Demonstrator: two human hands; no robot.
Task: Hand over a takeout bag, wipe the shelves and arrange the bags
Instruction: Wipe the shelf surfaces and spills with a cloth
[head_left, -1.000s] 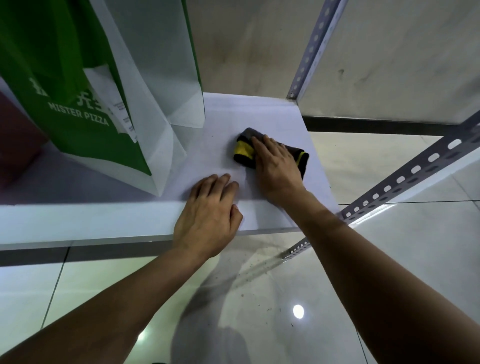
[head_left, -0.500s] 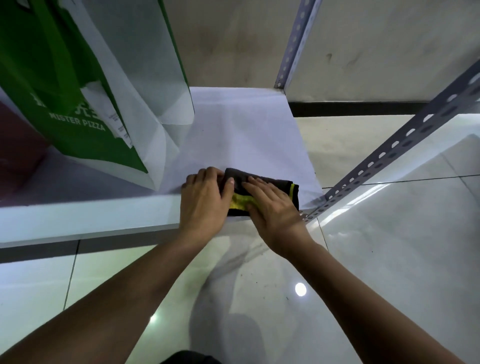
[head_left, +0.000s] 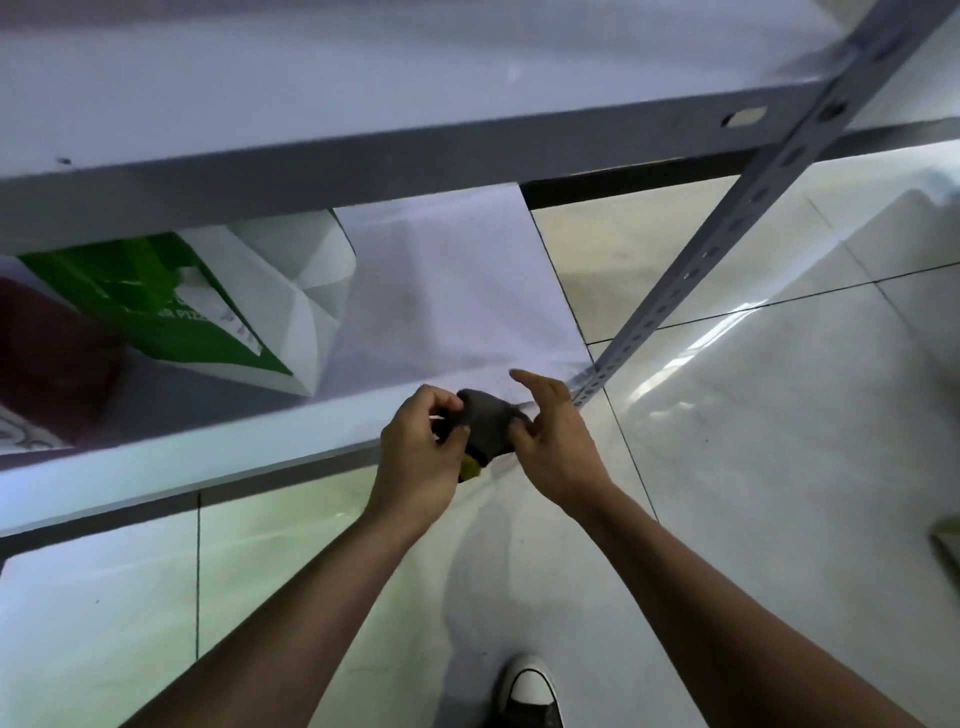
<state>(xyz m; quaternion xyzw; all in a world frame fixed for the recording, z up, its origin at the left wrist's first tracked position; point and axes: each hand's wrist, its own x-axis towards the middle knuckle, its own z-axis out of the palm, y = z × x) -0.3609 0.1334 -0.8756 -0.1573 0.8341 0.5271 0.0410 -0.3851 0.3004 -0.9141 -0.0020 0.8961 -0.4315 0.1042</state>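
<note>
cloth held between both hands, just off the front edge of the lower shelf

the dark cloth (head_left: 485, 428) with a yellow corner was bunched between the two hands, in front of the lower shelf (head_left: 208, 441) near its right end. the left hand (head_left: 421, 457) had its fingers and thumb curled round the cloth's left side, and the right hand (head_left: 550, 436) pinched the right side with thumb and a lower finger while its index finger stayed straight, pointing to 11 o'clock. the cloth's long axis ran about from 11 to 5 o'clock, yellow corner down. from the cloth, the bare part of the shelf lay at 12 o'clock, and the green and white takeout bag (head_left: 208, 317) stood at 10 o'clock, well apart. an upper shelf (head_left: 363, 114) lay further at 12 o'clock. both hands were equally near, so i think either could carry the cloth on.
</note>
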